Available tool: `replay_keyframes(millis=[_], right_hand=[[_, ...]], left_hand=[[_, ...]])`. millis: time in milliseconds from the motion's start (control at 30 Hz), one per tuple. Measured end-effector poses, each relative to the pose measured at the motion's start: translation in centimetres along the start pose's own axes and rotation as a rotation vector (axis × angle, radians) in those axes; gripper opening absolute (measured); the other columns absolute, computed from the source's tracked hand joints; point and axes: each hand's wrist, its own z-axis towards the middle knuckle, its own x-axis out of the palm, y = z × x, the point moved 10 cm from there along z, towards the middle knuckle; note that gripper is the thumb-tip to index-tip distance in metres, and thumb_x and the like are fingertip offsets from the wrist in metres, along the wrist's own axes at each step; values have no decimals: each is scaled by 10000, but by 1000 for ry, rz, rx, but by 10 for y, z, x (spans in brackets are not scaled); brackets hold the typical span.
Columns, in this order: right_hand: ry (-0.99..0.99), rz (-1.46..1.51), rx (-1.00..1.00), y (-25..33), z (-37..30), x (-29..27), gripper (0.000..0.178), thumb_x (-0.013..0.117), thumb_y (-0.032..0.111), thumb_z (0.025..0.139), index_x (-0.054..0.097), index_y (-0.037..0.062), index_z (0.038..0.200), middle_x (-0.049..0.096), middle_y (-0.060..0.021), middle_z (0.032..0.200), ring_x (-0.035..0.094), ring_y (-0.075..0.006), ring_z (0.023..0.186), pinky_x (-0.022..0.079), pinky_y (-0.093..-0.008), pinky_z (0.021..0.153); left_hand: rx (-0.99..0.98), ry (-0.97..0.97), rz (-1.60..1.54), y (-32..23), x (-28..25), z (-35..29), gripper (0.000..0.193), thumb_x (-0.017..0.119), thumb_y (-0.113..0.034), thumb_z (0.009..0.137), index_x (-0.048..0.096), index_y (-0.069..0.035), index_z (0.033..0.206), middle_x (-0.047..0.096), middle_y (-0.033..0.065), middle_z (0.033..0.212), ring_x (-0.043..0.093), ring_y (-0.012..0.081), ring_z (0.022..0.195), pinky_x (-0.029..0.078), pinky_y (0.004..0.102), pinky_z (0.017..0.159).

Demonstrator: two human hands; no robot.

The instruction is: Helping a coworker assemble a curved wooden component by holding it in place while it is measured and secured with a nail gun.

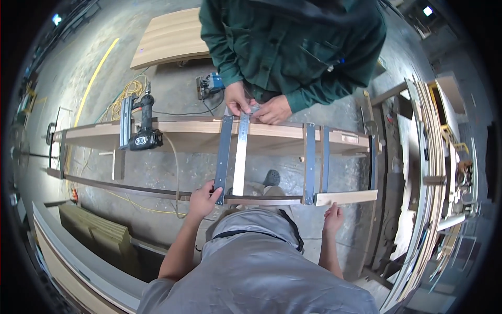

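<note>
My left hand grips the near end of a dark metal crossbar, its thumb lying along the bar. The crossbar spans two long rails, and a steel ruler lies across beside it. The ruler's far end is between the hands of a person in a green shirt opposite me. My right hand is loosely curled below a pale wooden strip on the near rail. One fingertip appears to touch the strip's near edge; nothing shows inside this hand.
A black nail gun hangs at the far rail, its hose running down. More dark crossbars stand to the right. Behind lie a blue power tool, a coiled yellow cable and a wooden panel. Stacked boards stand near-left.
</note>
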Motion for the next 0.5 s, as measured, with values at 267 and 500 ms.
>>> replay_keyframes(millis=[267, 500], right_hand=[[-63, 200, 487, -77, -5, -9, 652, 430, 591, 919, 408, 51, 1284, 529, -100, 1051, 561, -251, 855, 498, -411, 736], [96, 551, 487, -76, -4, 38, 774, 348, 705, 882, 342, 134, 1405, 509, -126, 1222, 525, -307, 1050, 429, -472, 918]], left_hand=[[103, -8, 184, -3, 8, 1, 408, 617, -379, 868, 559, -62, 1118, 654, 117, 682, 622, 336, 593, 488, 431, 585], [130, 43, 234, -10, 8, -4, 466, 608, -381, 870, 544, -65, 1206, 676, 106, 739, 645, 308, 677, 490, 419, 708]])
